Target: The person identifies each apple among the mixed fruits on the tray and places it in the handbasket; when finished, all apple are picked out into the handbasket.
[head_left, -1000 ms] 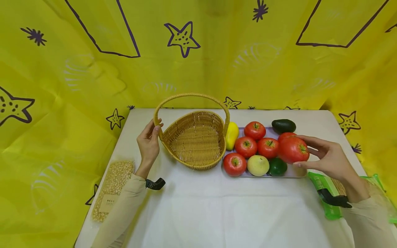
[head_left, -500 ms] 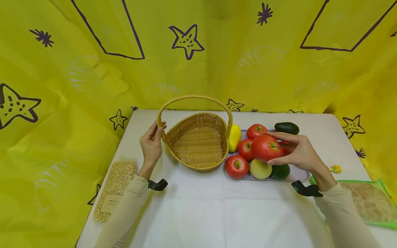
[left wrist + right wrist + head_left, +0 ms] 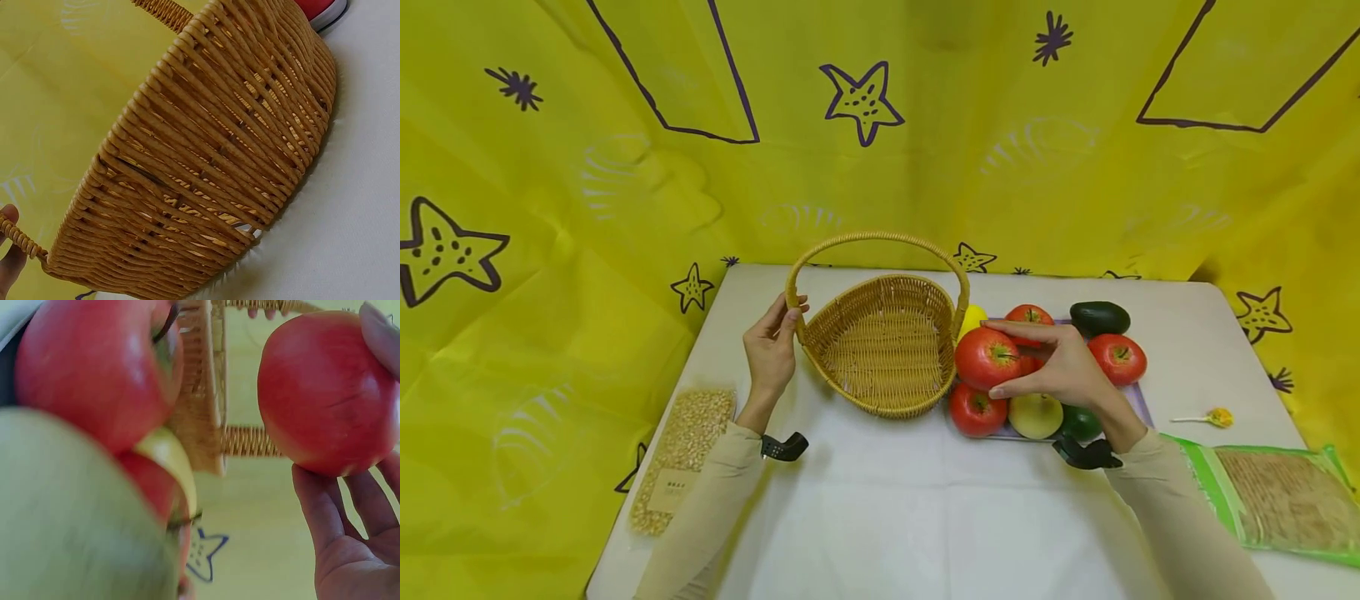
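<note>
With thumb and fingers my left hand (image 3: 771,350) holds the left foot of the handle on a wicker basket (image 3: 883,354); nothing lies inside the basket. My right hand (image 3: 1063,367) grips a red apple (image 3: 987,358) above the tray's left end, close to the basket's right rim. The right wrist view shows this apple (image 3: 328,394) between thumb and fingertips, off the other fruit. Beneath it on the lilac tray (image 3: 1142,406) are more red apples (image 3: 977,411), a pale yellow-green round fruit (image 3: 1035,415) and a dark green fruit (image 3: 1081,423). A yellow fruit (image 3: 972,318) is partly hidden behind the held apple.
A dark avocado-like fruit (image 3: 1100,317) lies at the tray's back edge, near a red apple (image 3: 1117,359). To the right are a small yellow flower (image 3: 1219,417) and a green-edged packet (image 3: 1288,500). A bag of corn kernels (image 3: 685,450) lies at left.
My right hand has carried the apple leftward across the tray to the basket's right side. My left hand still holds the handle. The view has shifted slightly.
</note>
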Demonstrator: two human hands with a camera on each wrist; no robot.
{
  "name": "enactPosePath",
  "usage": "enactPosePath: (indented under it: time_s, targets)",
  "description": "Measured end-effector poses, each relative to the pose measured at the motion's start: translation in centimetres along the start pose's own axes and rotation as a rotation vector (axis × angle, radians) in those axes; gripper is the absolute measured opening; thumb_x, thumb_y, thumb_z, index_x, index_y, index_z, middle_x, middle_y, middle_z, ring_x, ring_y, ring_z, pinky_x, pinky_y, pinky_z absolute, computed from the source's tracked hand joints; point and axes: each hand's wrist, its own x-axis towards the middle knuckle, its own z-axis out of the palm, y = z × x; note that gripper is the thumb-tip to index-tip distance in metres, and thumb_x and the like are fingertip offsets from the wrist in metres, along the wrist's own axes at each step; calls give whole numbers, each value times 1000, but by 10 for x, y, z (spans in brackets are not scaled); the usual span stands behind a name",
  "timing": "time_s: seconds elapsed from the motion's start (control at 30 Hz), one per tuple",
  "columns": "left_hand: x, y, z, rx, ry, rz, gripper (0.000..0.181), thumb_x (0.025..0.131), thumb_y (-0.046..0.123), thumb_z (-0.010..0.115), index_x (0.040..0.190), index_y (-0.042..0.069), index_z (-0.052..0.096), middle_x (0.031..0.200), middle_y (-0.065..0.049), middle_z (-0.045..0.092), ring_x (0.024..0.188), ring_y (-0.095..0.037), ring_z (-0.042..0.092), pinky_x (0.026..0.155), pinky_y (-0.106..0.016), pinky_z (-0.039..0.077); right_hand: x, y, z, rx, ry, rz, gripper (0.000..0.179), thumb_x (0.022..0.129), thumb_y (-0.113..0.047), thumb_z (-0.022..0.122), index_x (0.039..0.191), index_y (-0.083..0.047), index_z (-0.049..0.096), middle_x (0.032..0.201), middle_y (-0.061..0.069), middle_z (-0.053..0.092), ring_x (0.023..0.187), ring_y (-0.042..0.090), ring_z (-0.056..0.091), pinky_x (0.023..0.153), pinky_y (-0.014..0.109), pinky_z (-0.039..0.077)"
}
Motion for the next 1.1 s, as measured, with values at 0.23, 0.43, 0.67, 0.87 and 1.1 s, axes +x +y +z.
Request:
enactPosePath:
  time_s: [0.23,0.43,0.67,0.87,1.1]
  targets:
    - [1,1,1,0,-9,-18,36,106,2,62,141,0,67,125,-30,73,110,-23,77,94,-21,61,18,-14,22,80,-51,-22,83,68,-6,101,144,-11,68,140,14,70,122,12,71,101,29,59]
    - [1,2,3,2,-20,-33,36,106,3,63,141,0,67,127,-28,73,109,-15,77,94,-21,61,35,-24,38,107,-76,-37,84,69,-8,101,145,-14,67,145,7,69,127,16,69,104,31,59]
    - [1,1,0,13,-24,-25,36,106,4,63,142,-2,66,127,-27,73,109,-11,76,95,-21,60,60,-32,63,150,-122,-56,84,71,-11,101,147,-16,66,145,3,69,130,19,68,108,32,56]
    - [-1,1,-2,11,-24,-27,36,106,4,63,142,-1,66,128,-28,73,111,-18,76,97,-22,60,83,-36,84,180,-133,-61,85,70,-7,100,147,-13,65,147,8,66,134,25,65,111,35,55]
    - [0,-1,-3,14,-27,-28,36,107,5,62,142,2,67,128,-26,73,111,-20,76,97,-22,60,105,-36,97,128,-112,27,84,70,-13,102,146,-14,67,149,6,64,135,25,63,114,40,53]
